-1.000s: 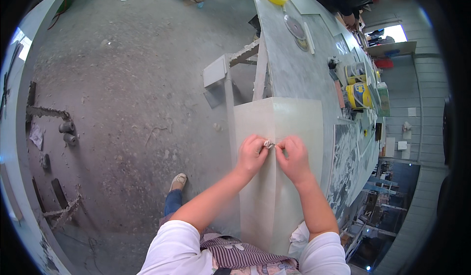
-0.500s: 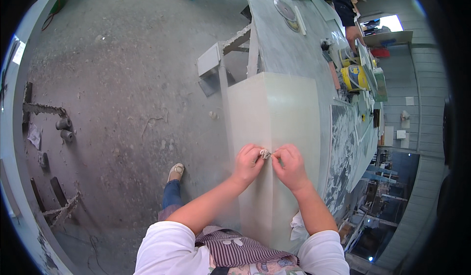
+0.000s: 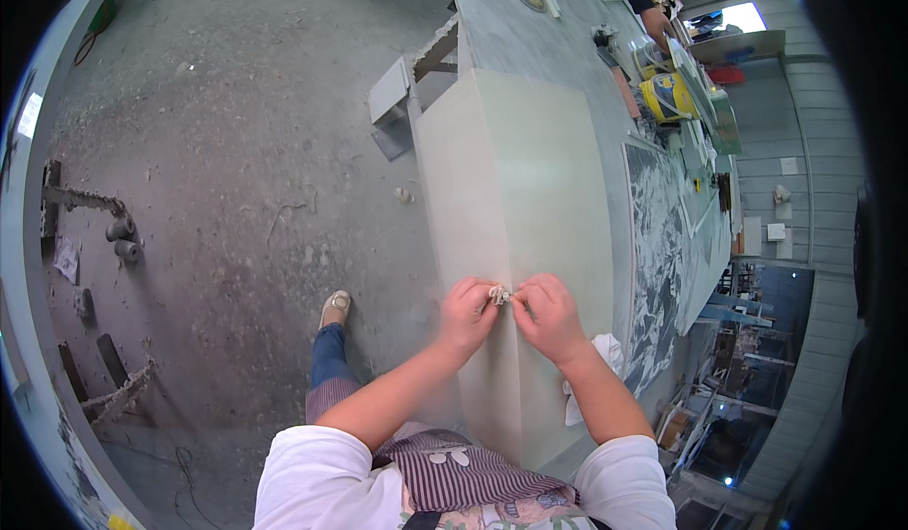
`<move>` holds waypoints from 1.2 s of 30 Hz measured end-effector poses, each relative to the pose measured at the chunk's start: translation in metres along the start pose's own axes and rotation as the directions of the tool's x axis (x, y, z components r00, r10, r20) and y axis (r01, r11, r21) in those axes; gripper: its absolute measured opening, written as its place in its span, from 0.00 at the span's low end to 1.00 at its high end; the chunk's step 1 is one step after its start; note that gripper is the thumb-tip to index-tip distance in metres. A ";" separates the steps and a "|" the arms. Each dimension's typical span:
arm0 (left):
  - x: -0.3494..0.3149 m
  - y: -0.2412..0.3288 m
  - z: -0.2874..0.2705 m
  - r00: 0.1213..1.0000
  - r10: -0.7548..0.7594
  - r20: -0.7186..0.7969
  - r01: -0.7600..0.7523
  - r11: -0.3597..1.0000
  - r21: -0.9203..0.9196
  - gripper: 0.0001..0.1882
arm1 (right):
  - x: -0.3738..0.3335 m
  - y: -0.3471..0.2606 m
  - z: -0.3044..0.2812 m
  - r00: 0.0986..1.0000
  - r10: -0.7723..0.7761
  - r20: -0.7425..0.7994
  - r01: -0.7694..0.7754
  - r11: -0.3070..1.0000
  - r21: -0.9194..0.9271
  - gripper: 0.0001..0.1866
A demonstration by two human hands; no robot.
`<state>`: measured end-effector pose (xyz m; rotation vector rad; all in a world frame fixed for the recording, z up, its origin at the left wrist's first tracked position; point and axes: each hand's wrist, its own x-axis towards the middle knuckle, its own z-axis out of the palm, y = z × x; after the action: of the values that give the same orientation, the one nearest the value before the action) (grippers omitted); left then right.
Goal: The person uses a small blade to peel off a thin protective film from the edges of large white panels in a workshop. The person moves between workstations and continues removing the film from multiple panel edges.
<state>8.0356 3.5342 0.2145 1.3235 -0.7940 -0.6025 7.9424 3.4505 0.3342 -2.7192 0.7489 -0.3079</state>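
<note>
Both hands meet at the raised edge of a long cream panel point(image 3: 553, 180) with two faces that join along a ridge. My left hand point(image 3: 467, 316) pinches a small crumpled, whitish wad point(image 3: 498, 295), like bunched tape or string. Close by on the right, my right hand point(image 3: 552, 320) has thumb and fingers pressed together at the ridge, next to the wad. Whatever sits between those right fingertips is too small to make out. Beside my right forearm lies a crumpled white cloth point(image 3: 606, 352).
The panel rests along a grey worktable point(image 3: 530, 38). Toward the right stand a yellow bucket point(image 3: 668, 97) and a black-and-white patterned slab point(image 3: 653, 237). Another person's hand point(image 3: 656, 27) is at the far right. A pale block point(image 3: 389, 90) juts beside the table's left side.
Table, panel and cloth have shifted up the picture while my hands stay near the same spot in it. Along the ridge, my hands are now nearer to me. Both remain pinched.
</note>
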 end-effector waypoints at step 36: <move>-0.242 0.032 0.023 0.997 0.051 0.065 -0.051 0.999 0.011 0.12 | -0.238 -0.067 -0.015 0.993 -0.014 0.114 0.012 1.000 0.019 0.08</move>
<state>7.8682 3.7138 0.2080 1.2965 -0.8831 -0.6033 7.7695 3.6274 0.3417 -2.6995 0.6935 -0.1588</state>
